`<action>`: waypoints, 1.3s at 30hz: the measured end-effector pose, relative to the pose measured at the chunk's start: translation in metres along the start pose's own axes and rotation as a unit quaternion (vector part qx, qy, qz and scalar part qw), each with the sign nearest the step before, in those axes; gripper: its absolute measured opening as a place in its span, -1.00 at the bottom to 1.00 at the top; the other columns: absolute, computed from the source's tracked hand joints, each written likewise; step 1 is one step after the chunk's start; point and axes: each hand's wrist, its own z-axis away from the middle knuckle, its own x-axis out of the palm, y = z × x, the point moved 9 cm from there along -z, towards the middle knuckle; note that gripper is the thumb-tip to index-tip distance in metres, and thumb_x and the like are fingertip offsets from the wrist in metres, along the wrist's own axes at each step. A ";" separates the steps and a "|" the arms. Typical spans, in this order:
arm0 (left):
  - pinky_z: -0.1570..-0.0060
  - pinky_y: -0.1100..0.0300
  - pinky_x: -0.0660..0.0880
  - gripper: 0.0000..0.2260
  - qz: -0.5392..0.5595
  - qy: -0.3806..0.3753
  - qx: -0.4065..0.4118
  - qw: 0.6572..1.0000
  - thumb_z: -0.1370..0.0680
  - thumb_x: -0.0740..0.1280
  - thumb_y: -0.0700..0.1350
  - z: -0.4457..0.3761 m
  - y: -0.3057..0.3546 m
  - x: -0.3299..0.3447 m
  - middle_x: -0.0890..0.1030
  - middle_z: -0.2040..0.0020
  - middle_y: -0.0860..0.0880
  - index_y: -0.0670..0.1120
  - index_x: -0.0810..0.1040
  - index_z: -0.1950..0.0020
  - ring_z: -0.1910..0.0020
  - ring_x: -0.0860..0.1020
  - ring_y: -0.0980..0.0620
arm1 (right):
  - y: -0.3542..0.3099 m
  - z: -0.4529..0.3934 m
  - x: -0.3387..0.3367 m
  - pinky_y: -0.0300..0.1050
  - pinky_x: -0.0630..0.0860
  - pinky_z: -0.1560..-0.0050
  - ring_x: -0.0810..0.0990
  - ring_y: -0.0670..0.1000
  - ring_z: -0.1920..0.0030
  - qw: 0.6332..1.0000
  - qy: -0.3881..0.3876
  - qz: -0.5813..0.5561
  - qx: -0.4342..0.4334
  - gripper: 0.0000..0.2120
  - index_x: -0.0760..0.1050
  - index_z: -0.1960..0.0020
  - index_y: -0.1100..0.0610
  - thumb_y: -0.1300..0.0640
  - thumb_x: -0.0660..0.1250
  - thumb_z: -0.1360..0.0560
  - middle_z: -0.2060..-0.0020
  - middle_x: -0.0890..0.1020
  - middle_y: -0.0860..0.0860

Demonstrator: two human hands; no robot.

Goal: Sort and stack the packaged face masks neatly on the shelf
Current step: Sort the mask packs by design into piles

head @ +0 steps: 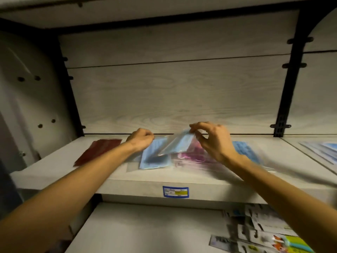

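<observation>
Blue mask packet hangs pinched by the right hand. Left hand curls, contents unclear. Slick plastic could slip onto the shelf.

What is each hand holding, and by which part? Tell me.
The right hand pinches a blue mask pack by its top corner, lifted at a tilt. The left hand is curled at another blue pack's far edge; its grip cannot be told.
</observation>
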 end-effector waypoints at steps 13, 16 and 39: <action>-0.19 0.00 0.53 -0.66 -0.072 -0.053 0.044 0.995 -0.64 0.21 0.19 -0.009 -0.056 -0.021 0.63 -0.22 -0.04 0.02 0.59 -0.24 -0.14 0.58 -0.08 | -0.029 -0.015 0.138 -0.02 0.44 -0.36 0.54 0.04 -0.29 0.918 -0.363 -0.050 0.151 -0.54 0.66 -0.21 0.02 0.33 0.18 -0.46 -0.30 0.61 0.00; -0.18 0.08 0.46 -0.60 -0.138 -0.029 0.084 0.986 -0.65 0.18 0.20 -0.002 -0.041 -0.019 0.51 -0.39 -0.06 0.01 0.51 -0.37 -0.29 0.51 -0.09 | -0.025 -0.017 0.121 0.03 0.38 -0.40 0.47 0.13 -0.37 0.933 -0.333 0.000 0.137 -0.56 0.57 -0.34 0.07 0.19 0.14 -0.52 -0.37 0.54 0.08; 0.10 0.07 0.43 -0.62 -0.191 -0.039 0.391 0.899 -0.60 0.22 0.20 0.291 0.327 0.204 0.62 -0.23 -0.06 -0.01 0.52 -0.27 -0.13 0.59 -0.13 | 0.082 0.267 -0.318 0.04 0.37 -0.39 0.34 0.07 -0.44 0.918 -0.209 0.294 0.167 -0.57 0.41 -0.44 -0.01 -0.01 0.31 -0.60 -0.39 0.50 0.01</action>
